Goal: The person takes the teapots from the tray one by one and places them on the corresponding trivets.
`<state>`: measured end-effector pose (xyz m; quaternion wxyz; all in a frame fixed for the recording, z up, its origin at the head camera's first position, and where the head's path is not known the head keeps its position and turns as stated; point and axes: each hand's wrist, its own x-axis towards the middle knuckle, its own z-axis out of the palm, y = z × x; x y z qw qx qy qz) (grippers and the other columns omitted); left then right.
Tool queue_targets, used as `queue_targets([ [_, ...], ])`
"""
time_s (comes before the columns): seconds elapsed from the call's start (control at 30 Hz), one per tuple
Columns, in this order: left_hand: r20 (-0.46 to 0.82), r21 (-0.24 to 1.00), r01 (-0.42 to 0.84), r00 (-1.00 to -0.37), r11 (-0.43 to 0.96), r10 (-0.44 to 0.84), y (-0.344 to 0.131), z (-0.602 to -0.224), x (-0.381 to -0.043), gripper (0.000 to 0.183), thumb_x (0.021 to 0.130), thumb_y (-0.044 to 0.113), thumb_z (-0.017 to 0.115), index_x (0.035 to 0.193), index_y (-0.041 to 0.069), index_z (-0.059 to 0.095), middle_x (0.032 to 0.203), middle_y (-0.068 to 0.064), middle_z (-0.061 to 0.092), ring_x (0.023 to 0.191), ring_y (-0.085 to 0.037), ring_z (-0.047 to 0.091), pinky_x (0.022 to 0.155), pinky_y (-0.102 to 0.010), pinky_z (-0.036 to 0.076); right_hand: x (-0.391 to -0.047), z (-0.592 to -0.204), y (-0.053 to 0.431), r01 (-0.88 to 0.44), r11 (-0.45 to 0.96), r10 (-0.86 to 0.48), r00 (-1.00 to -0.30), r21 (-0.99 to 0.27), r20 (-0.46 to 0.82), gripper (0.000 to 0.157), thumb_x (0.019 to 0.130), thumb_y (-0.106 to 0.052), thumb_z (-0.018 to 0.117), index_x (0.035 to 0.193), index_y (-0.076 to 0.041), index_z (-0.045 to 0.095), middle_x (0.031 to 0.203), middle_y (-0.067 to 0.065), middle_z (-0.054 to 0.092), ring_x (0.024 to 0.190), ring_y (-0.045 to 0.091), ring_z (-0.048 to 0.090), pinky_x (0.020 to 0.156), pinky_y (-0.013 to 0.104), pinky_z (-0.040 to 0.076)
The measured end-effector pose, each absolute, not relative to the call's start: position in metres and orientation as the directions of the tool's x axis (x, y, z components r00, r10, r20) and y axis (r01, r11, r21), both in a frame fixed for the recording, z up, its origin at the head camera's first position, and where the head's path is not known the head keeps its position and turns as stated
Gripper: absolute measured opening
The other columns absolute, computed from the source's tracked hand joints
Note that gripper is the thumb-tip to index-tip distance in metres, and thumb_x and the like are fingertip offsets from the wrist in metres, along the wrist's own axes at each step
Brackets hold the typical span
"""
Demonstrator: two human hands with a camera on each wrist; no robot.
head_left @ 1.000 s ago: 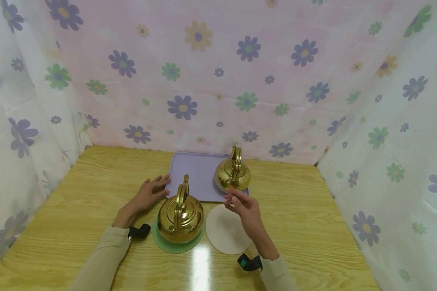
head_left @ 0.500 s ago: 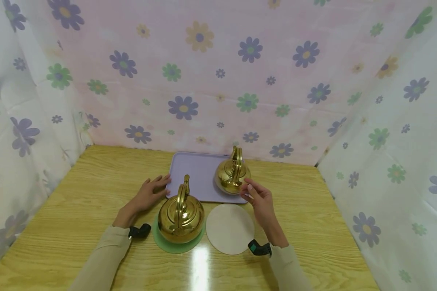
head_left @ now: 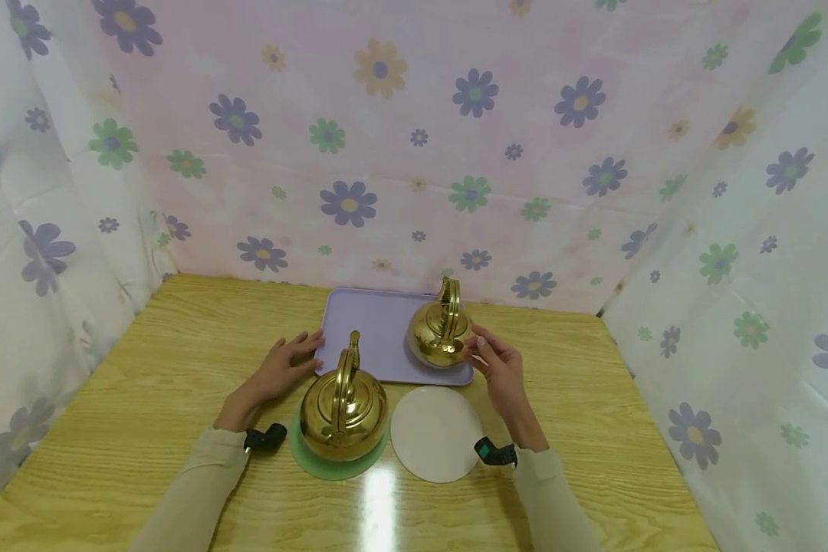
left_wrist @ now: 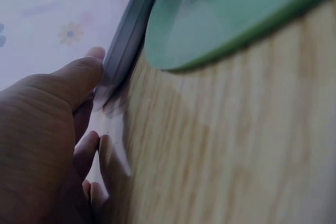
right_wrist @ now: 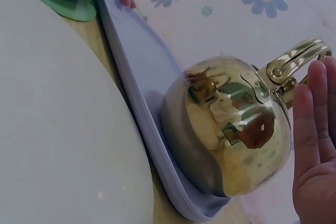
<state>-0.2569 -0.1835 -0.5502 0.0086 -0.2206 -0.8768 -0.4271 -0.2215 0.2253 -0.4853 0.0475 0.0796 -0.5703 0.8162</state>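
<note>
A shiny brass kettle [head_left: 438,337] stands upright at the right end of a lavender tray [head_left: 376,330]. Close by its right side is my right hand [head_left: 502,372], holding nothing; in the right wrist view its extended fingers [right_wrist: 315,103] overlap the edge of the kettle body. My left hand [head_left: 283,372] lies at the tray's left edge with fingers spread, and the left wrist view has its thumb [left_wrist: 89,69] against the tray's rim [left_wrist: 123,40]. A second brass kettle [head_left: 343,418] sits on a round green mat [head_left: 307,464], its spout pointing toward the tray.
A round cream mat [head_left: 436,434] lies in front of the tray, right of the green one. All of this is on a wood-grain table [head_left: 579,429]. Flower-printed cloth [head_left: 414,138] hangs behind and along both sides.
My right hand has moved right and slightly away from me, from the tray's front edge to the right side of the kettle. The left hand and both kettles have stayed put.
</note>
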Motion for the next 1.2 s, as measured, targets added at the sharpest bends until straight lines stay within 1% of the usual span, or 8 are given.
queue_targets([
  [0.13, 0.189, 0.740, 0.387, -0.905, 0.550, 0.383, -0.183, -0.550, -0.257, 0.051, 0.100, 0.018, 0.066, 0.144, -0.004, 0.053, 0.157, -0.021, 0.041, 0.147, -0.051, 0.028, 0.118, -0.073, 0.003, -0.229, -0.485, 0.226, -0.176, -0.322, 0.019, -0.984, -0.930, 0.179, 0.046, 0.102, -0.015, 0.064, 0.135, 0.016, 0.054, 0.098, 0.003, 0.075, 0.090, 0.013, 0.073, 0.086, 0.028, 0.061],
  [0.3, 0.185, 0.739, 0.384, -0.906, 0.553, 0.382, -0.184, -0.550, -0.257, 0.051, 0.100, 0.018, 0.066, 0.144, -0.004, 0.054, 0.157, -0.021, 0.041, 0.147, -0.051, 0.028, 0.118, -0.073, 0.004, -0.237, -0.482, 0.224, -0.180, -0.260, 0.040, -0.984, -0.949, 0.175, 0.047, 0.103, -0.013, 0.061, 0.136, 0.019, 0.051, 0.097, 0.000, 0.076, 0.094, 0.013, 0.073, 0.090, 0.029, 0.060],
  [0.67, 0.204, 0.744, 0.393, -0.904, 0.540, 0.376, -0.183, -0.547, -0.254, 0.049, 0.099, 0.017, 0.067, 0.142, -0.005, 0.055, 0.155, -0.022, 0.043, 0.146, -0.053, 0.029, 0.117, -0.074, 0.004, -0.250, -0.467, 0.212, -0.177, -0.192, 0.024, -0.984, -0.965, 0.176, 0.043, 0.105, -0.013, 0.057, 0.136, 0.016, 0.055, 0.106, -0.003, 0.075, 0.104, 0.011, 0.071, 0.102, 0.035, 0.054],
  [0.77, 0.201, 0.746, 0.391, -0.904, 0.539, 0.377, -0.182, -0.547, -0.254, 0.049, 0.099, 0.016, 0.067, 0.142, -0.005, 0.055, 0.155, -0.022, 0.043, 0.146, -0.052, 0.029, 0.117, -0.074, 0.005, -0.253, -0.462, 0.208, -0.145, -0.175, 0.021, -0.989, -0.974, 0.143, 0.041, 0.106, -0.012, 0.056, 0.136, 0.014, 0.056, 0.111, 0.001, 0.072, 0.104, 0.010, 0.070, 0.104, 0.038, 0.053],
  [0.87, 0.195, 0.746, 0.387, -0.905, 0.542, 0.379, -0.182, -0.548, -0.255, 0.050, 0.099, 0.016, 0.066, 0.143, -0.005, 0.054, 0.156, -0.021, 0.042, 0.147, -0.052, 0.029, 0.118, -0.073, 0.004, -0.256, -0.458, 0.205, -0.102, -0.164, 0.018, -0.995, -0.981, 0.100, 0.040, 0.106, -0.012, 0.055, 0.138, 0.011, 0.056, 0.120, 0.010, 0.069, 0.105, 0.009, 0.069, 0.108, 0.044, 0.049],
  [1.0, 0.183, 0.750, 0.377, -0.908, 0.544, 0.377, -0.181, -0.548, -0.255, 0.051, 0.099, 0.016, 0.066, 0.144, -0.005, 0.053, 0.157, -0.020, 0.041, 0.148, -0.051, 0.028, 0.119, -0.072, 0.002, -0.260, -0.453, 0.200, -0.085, -0.154, -0.007, -0.996, -0.984, 0.087, 0.042, 0.107, -0.016, 0.055, 0.138, 0.012, 0.055, 0.127, 0.023, 0.066, 0.105, 0.011, 0.069, 0.105, 0.040, 0.052],
  [1.1, 0.185, 0.750, 0.378, -0.908, 0.543, 0.376, -0.181, -0.548, -0.254, 0.051, 0.099, 0.017, 0.067, 0.143, -0.005, 0.054, 0.156, -0.021, 0.042, 0.147, -0.051, 0.029, 0.119, -0.072, 0.002, -0.264, -0.449, 0.196, -0.092, -0.156, -0.027, -0.995, -0.984, 0.097, 0.046, 0.107, -0.021, 0.056, 0.136, 0.015, 0.055, 0.120, 0.022, 0.070, 0.102, 0.014, 0.071, 0.095, 0.033, 0.057],
  [1.2, 0.197, 0.747, 0.386, -0.906, 0.542, 0.374, -0.181, -0.547, -0.254, 0.051, 0.099, 0.017, 0.067, 0.142, -0.005, 0.055, 0.156, -0.022, 0.042, 0.147, -0.052, 0.030, 0.118, -0.073, 0.003, -0.268, -0.447, 0.194, -0.084, -0.153, -0.031, -0.995, -0.985, 0.090, 0.049, 0.106, -0.023, 0.057, 0.134, 0.017, 0.055, 0.109, 0.014, 0.075, 0.097, 0.013, 0.072, 0.089, 0.029, 0.059],
])
